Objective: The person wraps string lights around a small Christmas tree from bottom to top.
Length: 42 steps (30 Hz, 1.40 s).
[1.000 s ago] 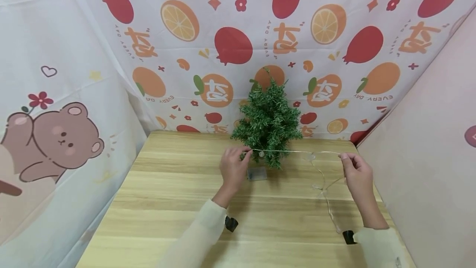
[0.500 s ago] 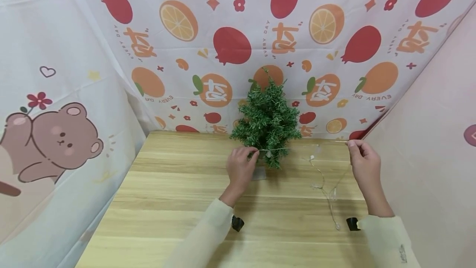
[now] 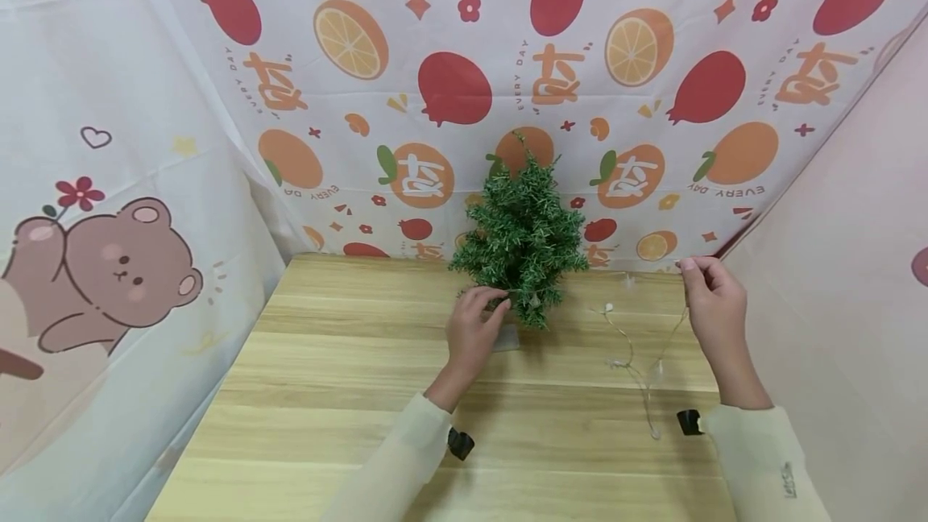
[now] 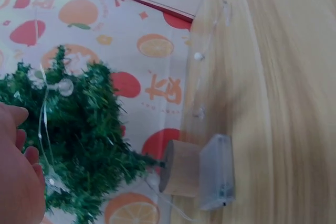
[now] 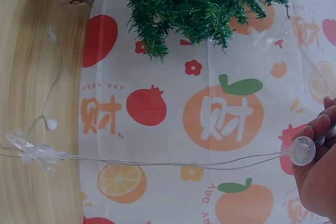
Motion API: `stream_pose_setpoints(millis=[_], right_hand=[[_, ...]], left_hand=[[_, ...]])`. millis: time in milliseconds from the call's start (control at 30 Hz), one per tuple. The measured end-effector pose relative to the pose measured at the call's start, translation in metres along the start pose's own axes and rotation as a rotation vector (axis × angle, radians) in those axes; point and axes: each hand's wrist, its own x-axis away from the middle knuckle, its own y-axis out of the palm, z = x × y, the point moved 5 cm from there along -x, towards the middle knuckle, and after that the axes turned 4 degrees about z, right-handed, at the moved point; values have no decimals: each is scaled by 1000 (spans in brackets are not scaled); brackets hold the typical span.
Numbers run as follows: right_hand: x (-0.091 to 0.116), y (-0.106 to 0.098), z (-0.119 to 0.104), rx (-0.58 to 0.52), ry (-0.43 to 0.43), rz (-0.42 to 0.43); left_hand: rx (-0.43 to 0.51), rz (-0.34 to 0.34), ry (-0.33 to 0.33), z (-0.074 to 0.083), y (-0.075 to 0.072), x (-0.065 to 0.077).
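Thin clear wire light string (image 3: pixel 638 345), limp, tangle-prone: right hand (image 3: pixel 714 304) pinches it; left hand (image 3: pixel 473 330) pinches its other end at small green tinsel tree (image 3: pixel 524 240); hold between bulbs.

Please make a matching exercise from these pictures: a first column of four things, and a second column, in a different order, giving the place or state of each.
1. small green tree
2. left hand
3. right hand
4. battery box

a. pinches the light wire near the table's right edge
b. lies on the table beside the tree's wooden base
c. stands upright at the back of the table
d. touches the tree's lower branches

Pairs: 1-c, 2-d, 3-a, 4-b
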Motion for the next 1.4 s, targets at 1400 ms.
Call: stream_pose_setpoints(millis=[1400], right_hand=[[47, 59, -10, 49, -59, -280]], left_hand=[[122, -335, 98, 117, 67, -33]])
